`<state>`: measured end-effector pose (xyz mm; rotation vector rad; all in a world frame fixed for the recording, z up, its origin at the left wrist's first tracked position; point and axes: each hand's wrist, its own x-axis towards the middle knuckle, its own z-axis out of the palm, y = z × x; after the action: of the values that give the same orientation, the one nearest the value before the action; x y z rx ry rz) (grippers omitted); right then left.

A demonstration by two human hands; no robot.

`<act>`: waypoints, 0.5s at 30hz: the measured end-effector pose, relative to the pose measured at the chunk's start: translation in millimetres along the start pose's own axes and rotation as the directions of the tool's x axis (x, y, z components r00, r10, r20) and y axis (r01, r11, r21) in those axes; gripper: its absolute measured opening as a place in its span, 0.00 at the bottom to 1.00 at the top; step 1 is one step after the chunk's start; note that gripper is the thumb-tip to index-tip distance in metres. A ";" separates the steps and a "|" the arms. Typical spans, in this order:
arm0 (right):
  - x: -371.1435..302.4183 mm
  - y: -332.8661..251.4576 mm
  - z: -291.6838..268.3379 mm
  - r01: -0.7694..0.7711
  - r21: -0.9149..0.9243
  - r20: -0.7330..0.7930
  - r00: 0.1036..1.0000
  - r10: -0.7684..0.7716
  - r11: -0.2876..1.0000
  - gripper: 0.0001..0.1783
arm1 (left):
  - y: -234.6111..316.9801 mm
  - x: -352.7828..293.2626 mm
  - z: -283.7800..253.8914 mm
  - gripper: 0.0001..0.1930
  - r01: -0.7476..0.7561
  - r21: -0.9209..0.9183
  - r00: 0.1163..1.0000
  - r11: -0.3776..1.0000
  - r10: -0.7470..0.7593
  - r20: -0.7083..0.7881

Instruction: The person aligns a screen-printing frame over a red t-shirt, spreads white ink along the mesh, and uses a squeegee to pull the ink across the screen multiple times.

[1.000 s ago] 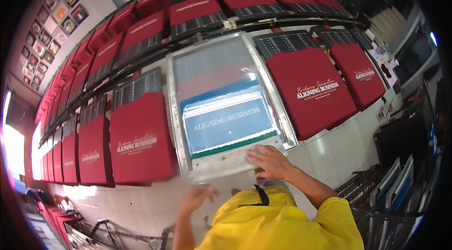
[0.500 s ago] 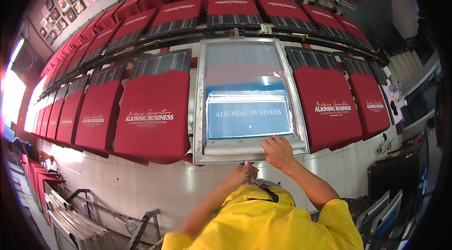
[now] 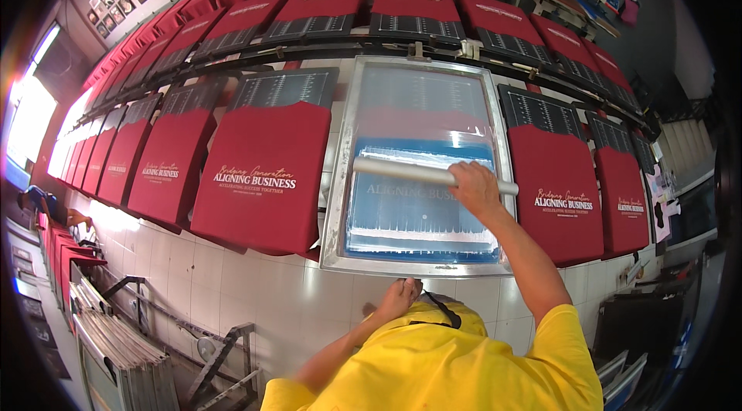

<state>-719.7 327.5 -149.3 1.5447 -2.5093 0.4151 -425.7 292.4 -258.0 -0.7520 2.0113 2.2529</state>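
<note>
My right hand [image 3: 474, 185] is closed round the long pale handle of a squeegee [image 3: 406, 170], lying crosswise on the screen. Beneath it is a silver-framed printing screen [image 3: 338, 202] with a blue stencil and pale lettering, partly covered by the squeegee. White ink [image 3: 417, 238] forms a streaky band near the frame's near edge, and another white streak lies just beyond the squeegee. Red fabric shows through the mesh farther up. My left hand [image 3: 399, 299] is just below the frame's near edge, fingers curled together; whatever they hold is hidden.
Printed red shirts on black boards flank the screen, one left [image 3: 255, 187] and one right [image 3: 555, 202]. A dark rail [image 3: 309, 50] runs behind, with more shirts beyond. Stacked frames [image 3: 127, 349] and a metal stand [image 3: 224, 364] are lower left. A person [image 3: 54, 206] bends at far left.
My right hand has pushed the squeegee away from the near edge to the upper part of the blue stencil, leaving white ink behind. My left hand has dropped slightly. The whole view has shifted.
</note>
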 end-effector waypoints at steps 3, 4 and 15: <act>27.2 12.7 7.8 -0.057 0.014 0.063 0.996 0.056 0.998 0.15 | -0.6 -1.2 -1.2 0.30 0.037 0.060 0.999 0.997 -0.035 -0.032; 32.9 15.7 10.4 -0.075 0.024 0.086 0.994 0.073 0.997 0.15 | -0.5 -1.0 -0.9 0.30 0.054 0.084 0.997 0.995 -0.050 -0.051; 45.7 18.9 11.3 -0.058 0.016 0.225 0.973 0.053 0.998 0.13 | -9.7 1.2 -3.5 0.26 0.094 -0.069 0.996 0.993 -0.094 0.006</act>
<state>-757.1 293.3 -149.9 1.6152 -2.7303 0.2910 -422.4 290.4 -267.6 -0.8304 1.8637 2.2791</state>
